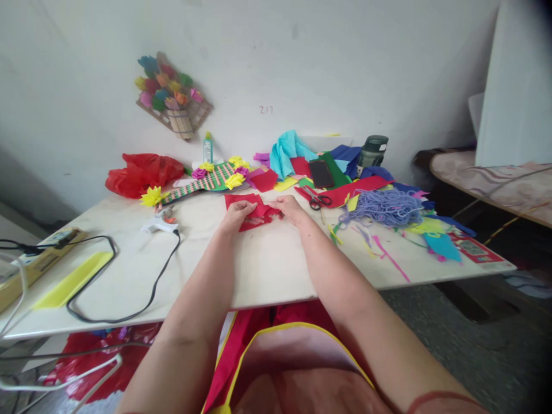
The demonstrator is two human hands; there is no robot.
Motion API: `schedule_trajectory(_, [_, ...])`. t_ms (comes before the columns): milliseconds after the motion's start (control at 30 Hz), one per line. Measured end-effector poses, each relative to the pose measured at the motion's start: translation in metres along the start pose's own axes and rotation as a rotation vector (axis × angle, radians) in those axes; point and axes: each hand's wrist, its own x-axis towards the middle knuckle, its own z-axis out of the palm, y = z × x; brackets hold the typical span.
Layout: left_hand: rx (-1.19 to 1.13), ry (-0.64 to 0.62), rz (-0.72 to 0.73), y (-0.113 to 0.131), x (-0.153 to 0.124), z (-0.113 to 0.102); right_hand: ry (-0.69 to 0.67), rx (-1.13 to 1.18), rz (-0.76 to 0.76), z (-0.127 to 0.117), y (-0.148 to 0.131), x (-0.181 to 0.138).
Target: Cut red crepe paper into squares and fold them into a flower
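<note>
Both hands are over the middle of the white table, closed on red crepe paper. My left hand (238,216) pinches the left part of the red crepe paper (261,208) between thumb and fingers. On its right side, my right hand (290,209) pinches the same paper. The paper looks folded or layered, and its lower edge is uneven. Black-handled scissors (318,199) lie to the right of my right hand. Behind the hands is a green striped craft piece (207,183) with yellow and purple paper flowers.
Purple-blue yarn (383,207), a phone (321,173) and a dark bottle (373,152) stand or lie at the right among coloured paper. On the left are a hot glue gun (161,221) with a black cord, a power strip (43,259) and a red plastic bag (144,174).
</note>
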Motion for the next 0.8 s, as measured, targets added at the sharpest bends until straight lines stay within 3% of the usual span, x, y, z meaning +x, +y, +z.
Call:
schedule_trajectory(400, [0.033, -0.04, -0.077, -0.0002, -0.0002, 0.0022, -0.003, -0.083, -0.019, 0.0026, -0.0033, -0.0017])
schedule_trajectory(800, [0.091, -0.076, -0.011, 0.0011, -0.0023, 0.0042, -0.048, -0.14, -0.074, 0.0061, 0.0036, 0.0023])
